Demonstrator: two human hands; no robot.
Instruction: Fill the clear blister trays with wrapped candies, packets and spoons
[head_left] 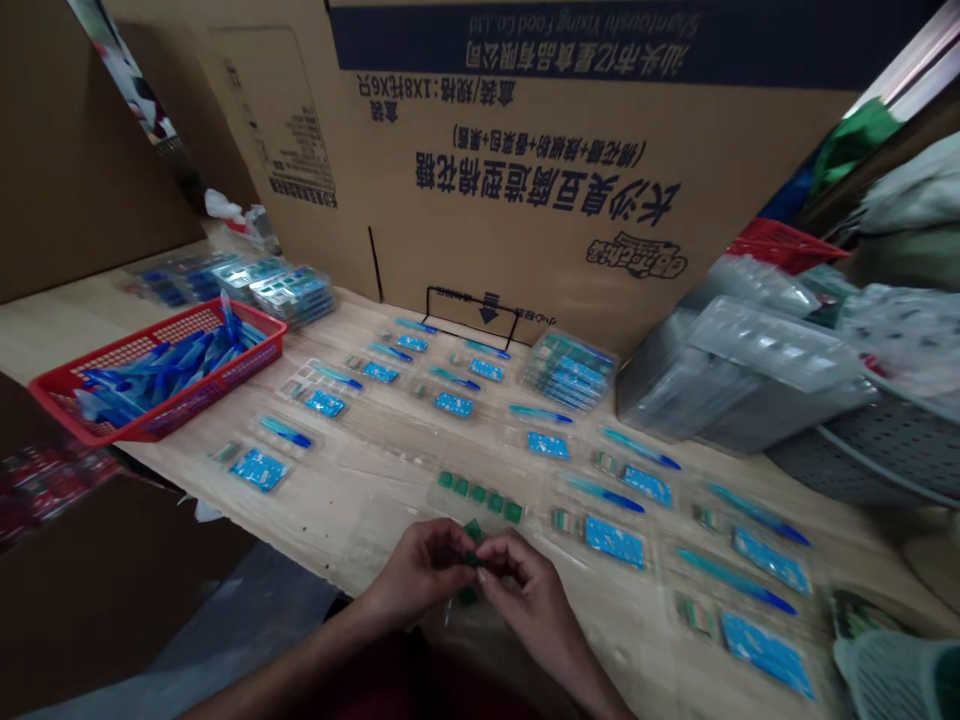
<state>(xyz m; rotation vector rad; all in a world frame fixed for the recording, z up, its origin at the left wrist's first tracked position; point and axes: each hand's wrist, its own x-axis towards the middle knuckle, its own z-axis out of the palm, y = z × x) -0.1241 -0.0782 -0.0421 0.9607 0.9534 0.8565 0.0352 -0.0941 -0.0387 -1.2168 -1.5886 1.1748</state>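
Note:
My left hand (424, 572) and my right hand (526, 590) meet near the table's front edge, fingertips pinched together around a small dark green piece (472, 557), partly hidden by the fingers. Just beyond the fingertips shows another green square (472, 528), and a further green bit (468, 596) is below them. A row of several small green squares (478, 493) lies a little farther away, on or in clear plastic. To the right of my hands is a clear plastic tray holding a blue pen (609, 494), a blue patterned pad (615, 541) and a small striped piece (564, 520).
More such trays, with pens and blue pads (259, 468), spread over the wooden table (367, 440). A red basket (169, 425) of blue pens stands left. Stacked filled trays (568, 370) sit near a large cardboard box (525, 240). Clear empty trays (739, 370) are piled right.

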